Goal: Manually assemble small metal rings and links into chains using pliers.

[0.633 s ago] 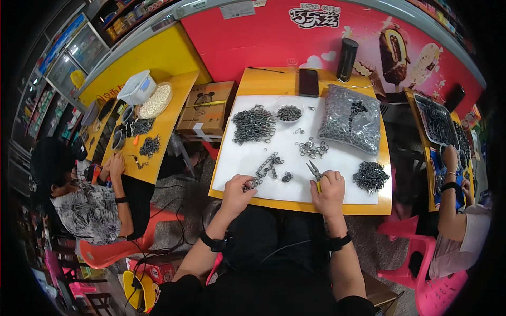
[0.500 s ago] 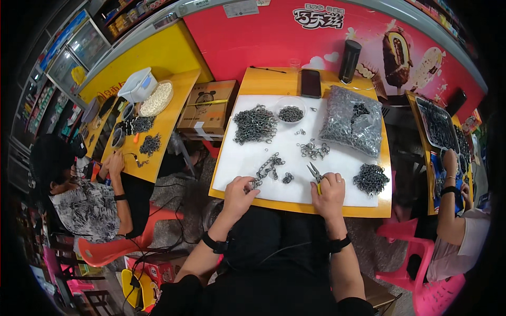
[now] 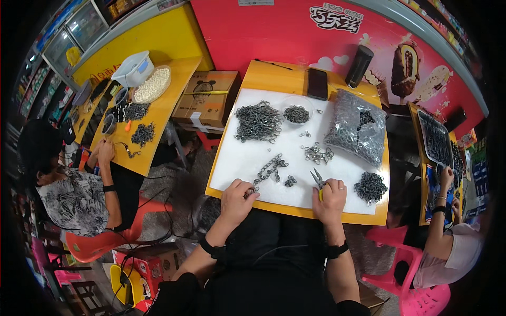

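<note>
Near the front edge of the white foam sheet (image 3: 237, 174), my left hand (image 3: 238, 200) is closed, thumb and fingertips pinched on a small dark metal piece whose exact kind I cannot make out. Just beyond its fingertips lie short loose lengths of dark metal chain (image 3: 272, 167). My right hand (image 3: 331, 201) is wrapped round needle-nose pliers (image 3: 318, 178) with yellow handles, their jaws pointing away from me and slightly left. A little clump of chain (image 3: 290, 181) rests between my hands. Farther back is a scatter of small metal clasps or links (image 3: 318, 154).
Behind lie a large chain pile (image 3: 258, 122), a clear bowl of small rings (image 3: 296, 114), a phone (image 3: 317, 84), a black cylinder (image 3: 359, 66) and a bulging clear bag (image 3: 357, 126). Another chain heap (image 3: 370, 188) lies right. People work at tables on both sides.
The whole view has shifted and tilted slightly. My left hand has drawn a little away from the loose chain, still pinched. My right hand keeps its hold on the pliers.
</note>
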Demonstrator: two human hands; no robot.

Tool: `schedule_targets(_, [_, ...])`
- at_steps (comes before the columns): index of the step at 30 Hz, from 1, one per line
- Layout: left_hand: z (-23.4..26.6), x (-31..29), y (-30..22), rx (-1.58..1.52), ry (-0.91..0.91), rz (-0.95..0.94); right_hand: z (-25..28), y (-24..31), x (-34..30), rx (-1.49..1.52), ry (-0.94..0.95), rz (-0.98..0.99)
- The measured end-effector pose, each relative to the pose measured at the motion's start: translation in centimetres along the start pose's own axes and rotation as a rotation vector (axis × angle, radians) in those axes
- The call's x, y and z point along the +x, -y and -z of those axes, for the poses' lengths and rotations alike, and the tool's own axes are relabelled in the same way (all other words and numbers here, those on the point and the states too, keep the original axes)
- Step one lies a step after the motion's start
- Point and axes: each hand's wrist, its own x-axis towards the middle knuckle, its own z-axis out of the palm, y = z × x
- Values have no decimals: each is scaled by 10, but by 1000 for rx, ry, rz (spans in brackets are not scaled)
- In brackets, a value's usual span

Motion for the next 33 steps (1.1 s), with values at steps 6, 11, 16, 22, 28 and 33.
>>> schedule_targets(6, [2, 1, -7, 120, 29, 15, -3, -3, -1, 6, 2, -20])
schedule_targets(11, [4, 4, -7, 138, 76, 16, 6, 20, 28, 119, 105, -64])
schedule_targets(16, [7, 12, -8, 128, 66, -24, -9, 50, 70, -26, 302, 28])
schedule_targets(22, [12, 25, 10, -899, 126, 211, -38, 55, 89, -151, 437, 86])
schedule_targets(28, [23, 33, 19, -1328, 204, 367, -48, 58, 104, -266, 482, 189])
schedule_targets(33, [24, 36, 18, -1402, 249, 416, -51, 57, 116, -342, 576, 226])
